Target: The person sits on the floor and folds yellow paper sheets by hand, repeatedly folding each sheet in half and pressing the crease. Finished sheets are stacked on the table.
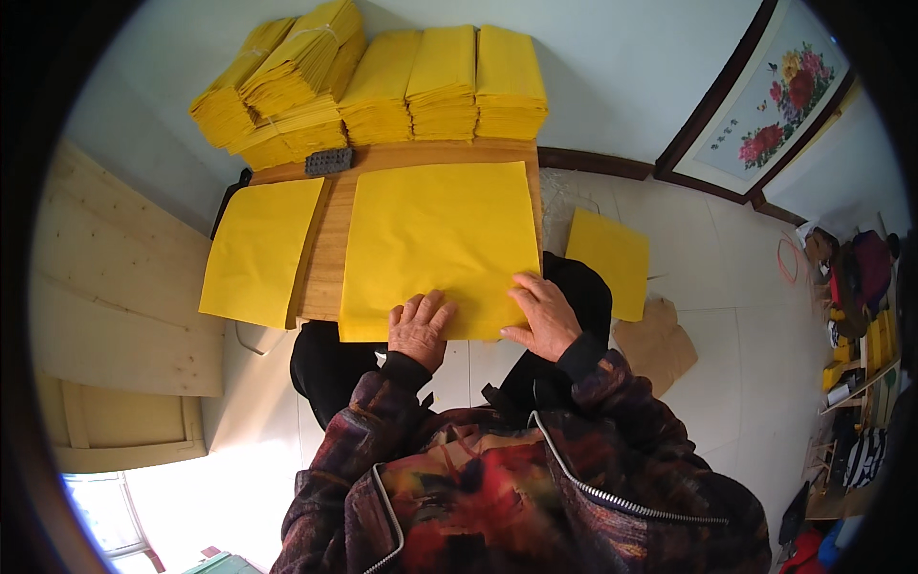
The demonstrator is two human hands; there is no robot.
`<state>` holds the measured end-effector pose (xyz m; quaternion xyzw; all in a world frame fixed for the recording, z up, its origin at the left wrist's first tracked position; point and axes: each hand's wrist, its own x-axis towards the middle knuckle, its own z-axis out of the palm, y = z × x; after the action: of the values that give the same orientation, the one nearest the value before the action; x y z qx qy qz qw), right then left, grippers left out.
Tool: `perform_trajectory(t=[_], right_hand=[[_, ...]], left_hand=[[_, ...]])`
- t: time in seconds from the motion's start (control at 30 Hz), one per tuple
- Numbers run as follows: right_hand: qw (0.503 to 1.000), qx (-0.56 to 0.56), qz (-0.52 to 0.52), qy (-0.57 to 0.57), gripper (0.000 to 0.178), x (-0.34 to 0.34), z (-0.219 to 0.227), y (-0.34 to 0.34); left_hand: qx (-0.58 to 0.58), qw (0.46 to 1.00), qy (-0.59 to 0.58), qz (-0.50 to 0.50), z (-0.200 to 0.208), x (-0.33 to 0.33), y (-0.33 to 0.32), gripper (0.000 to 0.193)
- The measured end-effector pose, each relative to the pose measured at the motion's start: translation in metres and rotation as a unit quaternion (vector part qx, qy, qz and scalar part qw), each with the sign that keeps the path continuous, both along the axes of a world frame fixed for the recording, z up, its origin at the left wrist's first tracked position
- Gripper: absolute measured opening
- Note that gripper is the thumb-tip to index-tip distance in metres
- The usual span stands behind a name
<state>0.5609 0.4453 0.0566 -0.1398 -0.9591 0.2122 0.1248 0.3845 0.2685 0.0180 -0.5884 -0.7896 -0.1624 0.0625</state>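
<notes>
A large yellow paper sheet [440,239] lies in front of me on a wooden table, its near edge reaching past the table front. My left hand [418,330] rests on the near edge, fingers laid over the paper and slightly bent. At the near right corner is my right hand [545,314], its fingers on the paper and its thumb spread apart along the near edge. Neither hand visibly grips anything. To the left lies a smaller-looking yellow stack [260,251] of sheets, overhanging the table's left side.
Several thick bundles of folded yellow paper [378,81] line the far end of the wooden table [330,230]. A dark grey block [329,161] sits before them. Another yellow sheet [609,260] and brown paper [655,344] lie low at the right. Wooden boards [124,277] stand left.
</notes>
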Motion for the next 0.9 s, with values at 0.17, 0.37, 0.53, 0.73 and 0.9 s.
perform_trajectory(t=[0.17, 0.37, 0.53, 0.73, 0.9], right_hand=[[0.999, 0.02, 0.009, -0.049, 0.069, 0.006, 0.001, -0.002], [0.998, 0.046, 0.02, -0.05, 0.074, 0.009, 0.0, -0.004], [0.997, 0.067, 0.019, -0.031, 0.067, 0.009, -0.004, -0.004], [0.998, 0.063, 0.03, -0.001, 0.062, 0.019, -0.013, -0.001], [0.998, 0.032, 0.045, 0.021, 0.058, 0.021, -0.011, 0.008]], left_hand=[[-0.008, 1.0, -0.013, -0.004, 0.003, -0.01, -0.014, 0.05], [-0.042, 0.996, 0.014, 0.073, 0.015, -0.042, -0.043, 0.048], [-0.033, 0.994, 0.026, 0.098, 0.016, -0.061, -0.059, 0.039], [0.017, 0.998, 0.007, 0.059, 0.016, -0.072, -0.072, 0.031], [0.044, 0.996, -0.082, -0.016, 0.026, -0.097, -0.077, 0.02]])
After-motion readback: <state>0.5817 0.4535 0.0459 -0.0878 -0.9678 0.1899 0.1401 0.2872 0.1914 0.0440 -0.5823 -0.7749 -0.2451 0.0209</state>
